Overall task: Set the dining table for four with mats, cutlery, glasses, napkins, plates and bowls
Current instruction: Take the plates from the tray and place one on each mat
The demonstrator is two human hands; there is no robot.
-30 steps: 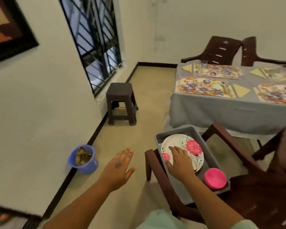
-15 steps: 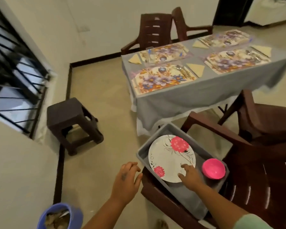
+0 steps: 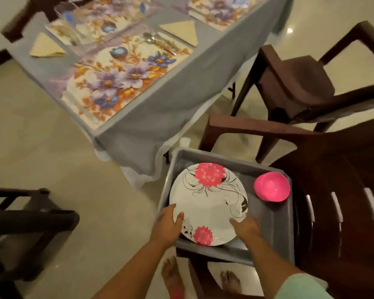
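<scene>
Left hand (image 3: 167, 223) and right hand (image 3: 245, 228) grip opposite edges of the white, pink-flowered plate (image 3: 208, 203) in the grey tub (image 3: 274, 225).

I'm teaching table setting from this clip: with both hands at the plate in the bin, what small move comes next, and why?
Probably lift the plate straight up out of the bin. The left hand and right hand already touch its near rim on either side, and the mat on the table has no plate.
</scene>
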